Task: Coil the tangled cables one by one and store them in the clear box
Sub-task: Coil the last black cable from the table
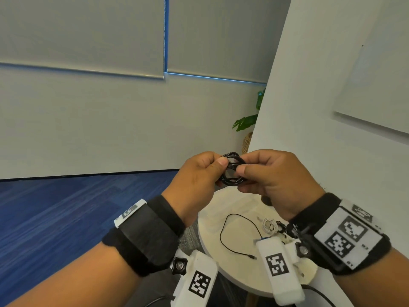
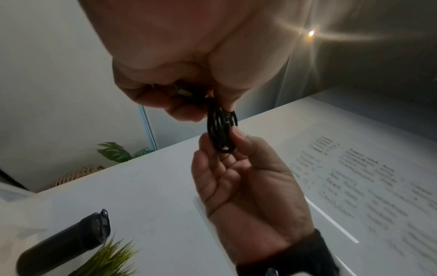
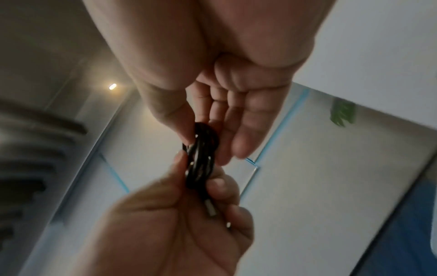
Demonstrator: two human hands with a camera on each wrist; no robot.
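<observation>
Black coiled cable point(image 1: 232, 169) hangs as an upright ring between both hands, left hand point(image 1: 197, 173) and right hand point(image 1: 276, 176) each pinching one side, equally near.

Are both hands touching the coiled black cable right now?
Touching. The head view shows the left hand and right hand each pinching opposite sides of the black cable; both wrist views confirm it.

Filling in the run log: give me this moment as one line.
stage: coiling | left hand: pinches black cable coil | right hand: pinches coil | table: loose black cable, white cable
</observation>
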